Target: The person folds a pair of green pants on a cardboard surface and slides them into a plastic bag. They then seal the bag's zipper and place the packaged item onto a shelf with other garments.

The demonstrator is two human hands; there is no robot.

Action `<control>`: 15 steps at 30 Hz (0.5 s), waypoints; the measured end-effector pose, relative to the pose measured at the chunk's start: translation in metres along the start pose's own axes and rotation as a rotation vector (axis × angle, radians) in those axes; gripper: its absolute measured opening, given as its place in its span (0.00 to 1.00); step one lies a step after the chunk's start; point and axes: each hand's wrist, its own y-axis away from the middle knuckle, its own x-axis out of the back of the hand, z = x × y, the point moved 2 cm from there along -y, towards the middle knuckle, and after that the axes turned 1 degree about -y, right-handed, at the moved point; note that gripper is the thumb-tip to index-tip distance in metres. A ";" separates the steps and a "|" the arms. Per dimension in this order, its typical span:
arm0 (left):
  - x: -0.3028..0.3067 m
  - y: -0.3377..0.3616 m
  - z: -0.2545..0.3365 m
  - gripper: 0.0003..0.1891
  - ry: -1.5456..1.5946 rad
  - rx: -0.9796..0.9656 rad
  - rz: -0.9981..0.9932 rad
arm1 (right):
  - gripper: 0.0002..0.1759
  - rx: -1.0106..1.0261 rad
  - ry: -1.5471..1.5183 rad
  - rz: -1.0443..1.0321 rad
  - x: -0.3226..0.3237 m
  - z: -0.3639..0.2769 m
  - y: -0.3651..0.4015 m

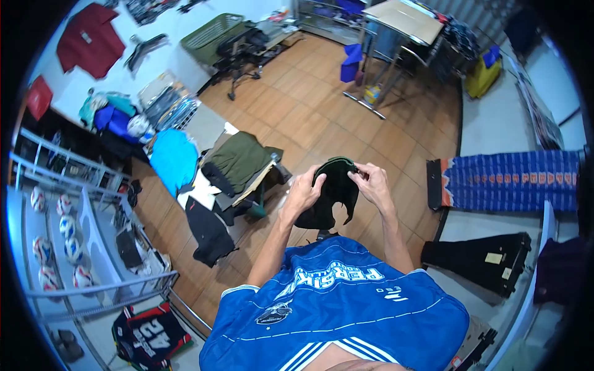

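Out in front of my chest, both hands hold up a dark cloth garment [334,190] by its upper edge, which has a green rim. My left hand [304,189] pinches one end of that edge between thumb and fingers. The opposite end is gripped by my right hand [372,185]. Below, the fabric hangs down with a curved gap at its lower side. I cannot make out what kind of garment it is.
Left of me a low table bears an olive garment [238,157], a bright blue one [173,161] and black cloth [207,229]. Shelves with several footballs [71,247] stand farther left. Black trousers [479,260] and a blue patterned cloth [513,179] lie at right. Ahead is a metal-legged table [405,21].
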 end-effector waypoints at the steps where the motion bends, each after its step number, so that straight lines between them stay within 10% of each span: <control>1: -0.010 -0.013 0.009 0.16 0.006 -0.016 -0.030 | 0.18 -0.006 0.012 0.052 0.014 0.010 -0.003; 15: -0.102 -0.216 0.048 0.17 -0.011 -0.231 -0.438 | 0.26 -0.203 -0.622 0.183 0.110 0.112 -0.086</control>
